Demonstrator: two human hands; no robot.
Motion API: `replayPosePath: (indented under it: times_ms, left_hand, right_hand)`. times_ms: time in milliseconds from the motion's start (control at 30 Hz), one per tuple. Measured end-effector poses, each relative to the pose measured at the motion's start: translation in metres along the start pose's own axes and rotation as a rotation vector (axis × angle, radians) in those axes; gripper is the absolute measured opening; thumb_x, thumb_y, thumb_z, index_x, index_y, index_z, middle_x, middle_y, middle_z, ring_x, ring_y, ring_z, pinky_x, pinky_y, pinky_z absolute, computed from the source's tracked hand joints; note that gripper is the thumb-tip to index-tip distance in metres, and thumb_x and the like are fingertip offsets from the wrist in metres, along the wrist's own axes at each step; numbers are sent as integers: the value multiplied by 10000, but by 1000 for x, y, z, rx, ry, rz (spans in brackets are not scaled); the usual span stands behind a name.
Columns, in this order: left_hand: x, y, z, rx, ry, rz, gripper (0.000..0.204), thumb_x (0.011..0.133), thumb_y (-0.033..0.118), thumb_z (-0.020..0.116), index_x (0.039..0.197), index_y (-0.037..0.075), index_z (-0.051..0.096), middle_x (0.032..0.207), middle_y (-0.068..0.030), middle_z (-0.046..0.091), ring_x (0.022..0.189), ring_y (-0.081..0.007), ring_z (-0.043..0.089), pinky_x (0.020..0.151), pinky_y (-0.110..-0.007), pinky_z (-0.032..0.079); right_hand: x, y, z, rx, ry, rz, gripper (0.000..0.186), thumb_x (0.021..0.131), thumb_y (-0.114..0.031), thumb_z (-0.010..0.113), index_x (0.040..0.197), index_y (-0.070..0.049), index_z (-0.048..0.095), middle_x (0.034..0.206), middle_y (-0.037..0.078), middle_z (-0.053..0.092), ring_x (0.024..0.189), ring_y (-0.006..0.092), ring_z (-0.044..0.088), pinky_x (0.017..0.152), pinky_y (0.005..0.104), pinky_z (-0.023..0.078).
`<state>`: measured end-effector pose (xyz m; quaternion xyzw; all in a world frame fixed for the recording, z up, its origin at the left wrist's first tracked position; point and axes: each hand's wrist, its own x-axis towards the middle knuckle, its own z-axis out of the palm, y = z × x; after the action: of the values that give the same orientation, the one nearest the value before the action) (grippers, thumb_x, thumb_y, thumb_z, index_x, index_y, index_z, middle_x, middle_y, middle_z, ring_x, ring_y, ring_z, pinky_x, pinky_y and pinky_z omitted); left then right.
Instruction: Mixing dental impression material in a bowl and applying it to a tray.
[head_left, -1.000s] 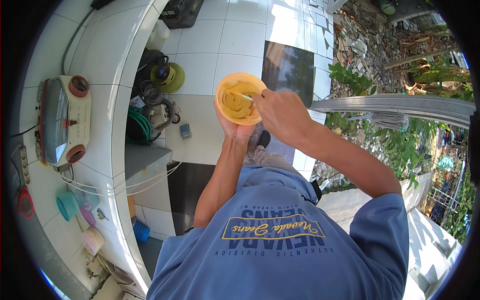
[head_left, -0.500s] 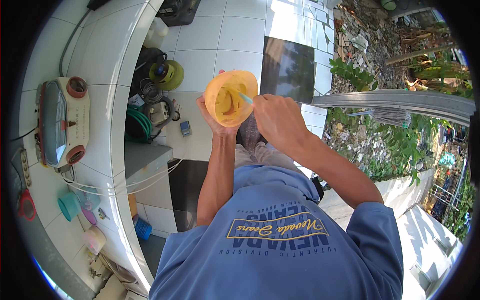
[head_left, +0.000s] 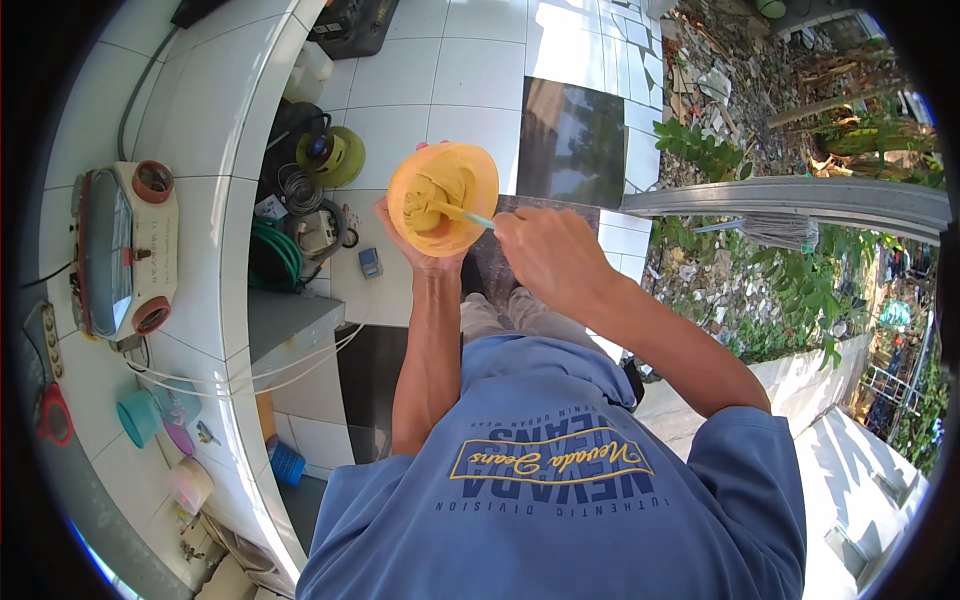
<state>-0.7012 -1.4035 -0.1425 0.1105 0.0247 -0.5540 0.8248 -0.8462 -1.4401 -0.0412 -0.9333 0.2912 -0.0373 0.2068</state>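
An orange, translucent flexible bowl (head_left: 470, 215) is tilted in my left hand (head_left: 415, 255), whose fingers wrap round its far side and underside, mostly hidden behind it. Thick mustard-yellow paste (head_left: 435, 185) lies in the bowl. My right hand (head_left: 545, 250) is closed on a thin light-blue stirring stick (head_left: 480, 220), with its far end coated in paste inside the bowl. Below the bowl are my legs (head_left: 485, 315).
A tiled counter (head_left: 205, 135) runs along the left, carrying a cream machine (head_left: 150, 250) and plastic cups (head_left: 137, 420). Hoses (head_left: 275, 250), a green cylinder (head_left: 343, 170) and a small blue device (head_left: 370, 262) sit lower beside it. A grey metal rail (head_left: 780, 200) borders plants on the right.
The bowl and my left hand have moved leftward and the bowl has changed tilt. My right hand has moved a little left and down, shifting the stick about within the paste.
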Motion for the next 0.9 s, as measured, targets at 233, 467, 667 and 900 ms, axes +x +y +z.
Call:
replayPosePath:
  times_ms: [233,467,667,900]
  left_hand:
    - [-2,1,15,10,260,-30,402,932,398,348,1071,100,579,1072,-39,601,989,-213,583,839,-392,525]
    - [-5,-13,15,77,327,-151,407,920,387,345,1089,100,578,1075,-50,607,980,-212,584,824,-390,517]
    - [1,4,6,-9,226,-66,459,927,426,382,1208,105,552,1183,-67,589,1102,-267,558,938,-444,471]
    - [-8,4,9,5,304,39,420,910,380,370,1130,85,572,1116,-81,599,1042,-254,579,893,-428,499]
  right_hand:
    - [-10,5,-14,-166,-29,-173,158,736,-55,605,885,-6,592,715,113,584,613,275,645,523,352,518]
    - [52,30,-65,-461,104,-463,145,795,-113,584,920,-53,628,752,79,588,660,253,637,541,359,504]
    - [28,37,-33,-229,-84,-86,140,844,-115,578,798,0,644,714,117,619,642,324,638,552,401,515]
    - [40,27,-20,-127,66,-60,113,884,-131,546,844,-32,583,668,142,592,603,344,602,556,433,487]
